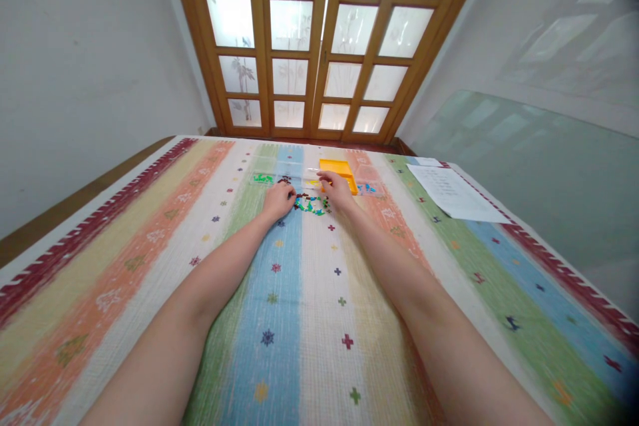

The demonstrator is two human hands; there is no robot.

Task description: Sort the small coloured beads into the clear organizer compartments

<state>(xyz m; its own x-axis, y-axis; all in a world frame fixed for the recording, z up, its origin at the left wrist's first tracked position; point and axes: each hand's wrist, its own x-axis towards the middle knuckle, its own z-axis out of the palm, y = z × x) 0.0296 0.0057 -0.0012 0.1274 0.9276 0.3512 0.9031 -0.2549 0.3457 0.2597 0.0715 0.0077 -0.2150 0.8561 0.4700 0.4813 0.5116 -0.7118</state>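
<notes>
Small green, blue and dark pieces form a loop [312, 205] on the striped cloth between my hands. My left hand [279, 201] rests at the loop's left end, its fingers pressed together; what they hold, if anything, is too small to name. Over the yellow box [338, 166] and its near edge, my right hand [335, 188] has thumb and forefinger a little apart, with nothing visible between them. Green pieces [263, 178] lie in a clear tray behind my left hand. Blue pieces [367, 188] sit in a clear tray right of the yellow box.
A striped, patterned cloth [272, 279] covers the table. Printed white sheets [454, 192] lie at the right. Dark pieces [284, 180] are just behind my left hand. Beyond the table stand wooden doors [317, 46] with glass panes, and a greenish glass panel [529, 166] leans at the right.
</notes>
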